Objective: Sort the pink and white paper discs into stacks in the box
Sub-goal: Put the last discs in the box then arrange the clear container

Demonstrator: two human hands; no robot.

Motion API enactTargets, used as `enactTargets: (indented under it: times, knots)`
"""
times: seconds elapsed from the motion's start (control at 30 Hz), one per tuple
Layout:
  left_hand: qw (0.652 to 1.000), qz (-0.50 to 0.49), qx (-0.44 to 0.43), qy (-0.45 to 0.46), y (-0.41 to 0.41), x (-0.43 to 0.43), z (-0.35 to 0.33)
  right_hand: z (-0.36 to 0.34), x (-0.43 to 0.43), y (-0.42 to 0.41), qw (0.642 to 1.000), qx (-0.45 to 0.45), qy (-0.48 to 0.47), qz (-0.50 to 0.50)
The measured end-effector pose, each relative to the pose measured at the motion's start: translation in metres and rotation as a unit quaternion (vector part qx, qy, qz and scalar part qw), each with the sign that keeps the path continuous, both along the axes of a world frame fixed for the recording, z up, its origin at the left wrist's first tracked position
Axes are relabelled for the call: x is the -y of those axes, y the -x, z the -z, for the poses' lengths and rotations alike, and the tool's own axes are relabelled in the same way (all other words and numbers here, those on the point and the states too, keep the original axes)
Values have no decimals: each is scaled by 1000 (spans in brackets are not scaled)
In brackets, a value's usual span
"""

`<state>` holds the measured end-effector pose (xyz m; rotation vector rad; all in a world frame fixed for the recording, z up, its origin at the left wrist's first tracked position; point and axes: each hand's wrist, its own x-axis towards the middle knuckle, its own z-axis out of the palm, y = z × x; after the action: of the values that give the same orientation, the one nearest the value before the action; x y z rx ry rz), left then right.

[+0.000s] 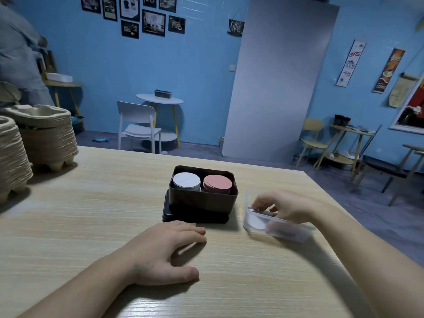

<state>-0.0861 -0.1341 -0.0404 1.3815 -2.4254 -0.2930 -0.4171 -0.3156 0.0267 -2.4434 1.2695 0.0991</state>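
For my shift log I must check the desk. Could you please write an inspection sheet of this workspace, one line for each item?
surface: pale wooden table.
job's things: dark box on a black base; inside it, white stack on the left and pink stack on the right; clear tub, tilted, beside the box, with a white disc in it.
clutter: two piles of pulp trays, far left.
grips: left hand flat on the table, holding nothing; right hand reaches into the tub, fingers curled; what they hold cannot be told.
cables: nothing seen.
surroundings: blue walls, posters, white chair, round table, a person far left.
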Motion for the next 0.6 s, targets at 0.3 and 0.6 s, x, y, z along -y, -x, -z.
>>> enactTargets:
  times: [0.3,0.6]
  knots:
    - [1000,-3,8,3,1,-1,-1,1,-2,6,997,73,-21,1]
    - [1000,-1,6,3,1,-2,-2,-24,-7,16,987,155,-32,38]
